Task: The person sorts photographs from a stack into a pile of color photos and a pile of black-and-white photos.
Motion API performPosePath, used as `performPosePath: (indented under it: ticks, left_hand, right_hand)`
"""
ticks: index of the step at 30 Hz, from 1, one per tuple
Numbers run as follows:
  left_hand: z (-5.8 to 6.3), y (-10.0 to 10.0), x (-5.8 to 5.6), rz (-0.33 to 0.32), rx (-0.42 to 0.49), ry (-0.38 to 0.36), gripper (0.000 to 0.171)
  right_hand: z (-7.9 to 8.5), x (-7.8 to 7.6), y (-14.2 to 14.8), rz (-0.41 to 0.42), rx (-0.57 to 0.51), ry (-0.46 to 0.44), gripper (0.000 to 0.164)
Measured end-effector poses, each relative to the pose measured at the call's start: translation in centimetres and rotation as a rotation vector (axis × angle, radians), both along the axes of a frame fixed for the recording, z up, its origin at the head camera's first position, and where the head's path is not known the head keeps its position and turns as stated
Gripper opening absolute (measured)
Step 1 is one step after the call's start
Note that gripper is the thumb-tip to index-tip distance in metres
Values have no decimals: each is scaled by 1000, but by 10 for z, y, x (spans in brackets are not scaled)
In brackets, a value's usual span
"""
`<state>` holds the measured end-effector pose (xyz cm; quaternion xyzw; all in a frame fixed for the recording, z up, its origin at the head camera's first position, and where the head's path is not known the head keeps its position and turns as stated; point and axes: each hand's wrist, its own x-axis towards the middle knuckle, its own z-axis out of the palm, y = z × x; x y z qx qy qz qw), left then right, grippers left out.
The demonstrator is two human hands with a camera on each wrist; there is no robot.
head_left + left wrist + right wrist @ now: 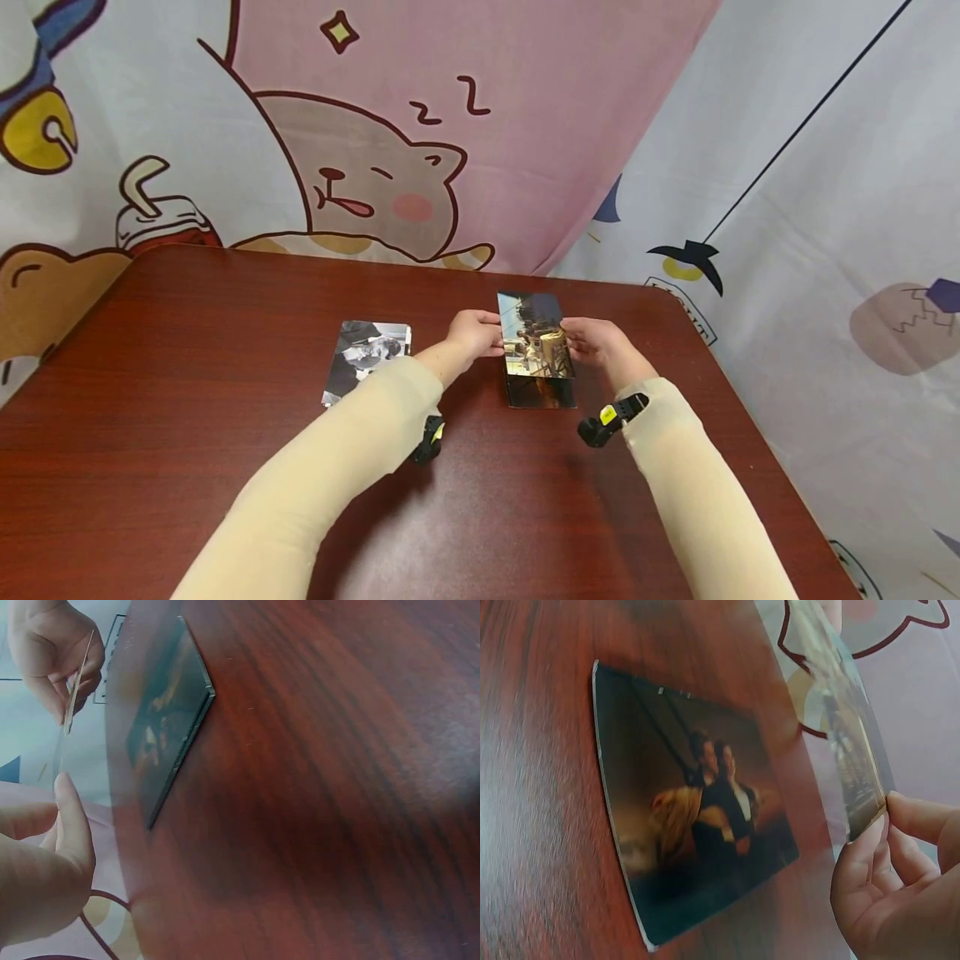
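Observation:
Held up between both hands is a glossy color photo (pixel 534 337) with pale sky and golden figures. My left hand (pixel 474 333) pinches its left edge between thumb and fingers. On the opposite edge, my right hand (pixel 597 340) pinches it the same way, seen closely as the right hand (pixel 900 862) in the right wrist view. Below it on the table lies a small stack of photos (pixel 705 817); its top one is dark and shows two people close together. In the head view the held photo covers most of that stack (pixel 542 393).
A second pile, topped by a black-and-white photo (pixel 367 354), lies left of my left hand, partly behind the sleeve. The reddish-brown table (pixel 480 517) ends at a printed cloth (pixel 540 167) along the back and right.

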<state>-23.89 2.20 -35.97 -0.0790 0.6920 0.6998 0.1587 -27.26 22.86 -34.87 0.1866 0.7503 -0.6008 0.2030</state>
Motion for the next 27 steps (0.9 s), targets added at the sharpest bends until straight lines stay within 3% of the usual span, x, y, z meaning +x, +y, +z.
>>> performPosePath:
  ticks: [3,7,9,11,12,13,16,17,18,19,20,23,24,27]
  left_hand:
    - [-7,4,1,-65,-35,-7,39]
    - [-13,5,7,-151,-85,-15,44]
    - [-15,6,8,-192,-108,-23,48]
    - [-19,9,8,-226,-139,-28,52]
    - [-34,12,-1,-246,-147,-18,54]
    - [-50,15,-11,-258,-143,-26,54]
    - [-121,32,-57,-292,-163,-41,58]
    - [-153,38,-78,-302,-155,-40,59]
    - [-184,45,-98,-307,-145,-55,60]
    - [-201,49,-109,-307,-146,-70,61]
    - [-216,53,-119,-313,-163,-70,63]
    - [-236,57,-131,-318,-168,-76,62]
    - [-230,56,-126,-319,-179,-80,62]
    - [-209,51,-110,-326,-182,-92,62]
  right_hand:
    - [-30,-20,22,26,0,21,28]
    - [-94,-66,67,97,-117,49,24]
    - [-115,-78,78,95,-93,48,28]
    - [-118,-74,78,75,-48,43,31]
    - [-111,-63,71,64,-25,35,32]
    - [-115,-64,73,80,-51,46,29]
    - [-108,-52,64,63,-35,21,30]
    - [-117,-57,68,76,-62,29,27]
    - [-111,-52,64,81,-63,24,27]
    - [-112,-54,63,74,-31,19,29]
    - [-102,-45,55,54,18,4,33]
    - [-75,-23,35,46,83,8,39]
    - [-61,-12,24,26,131,-8,42]
    - [-45,2,14,27,131,-4,42]
